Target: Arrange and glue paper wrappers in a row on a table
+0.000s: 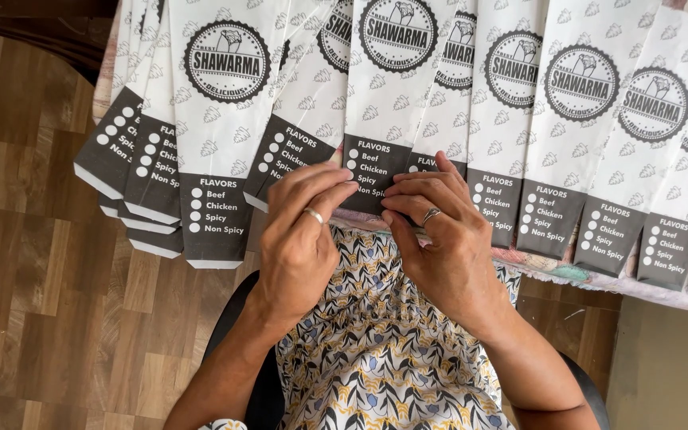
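Patterned fabric in yellow, blue and white covers my lap at the bottom of the view, with a dark chair seat showing beneath it. Above it my left hand and right hand meet, each wearing a ring. Both sets of fingertips are bunched close together and pressed onto the dark lower end of one paper sleeve; I cannot tell whether they pinch its edge or only rest on it. That sleeve lies at the middle of the row, its bottom end hanging just over the table edge toward me. Outward from it, more white paper sleeves with round dark emblems and dark bottom panels overlap side by side across the table. At left, several sleeves are stacked and fanned, overhanging a wood-patterned floor.
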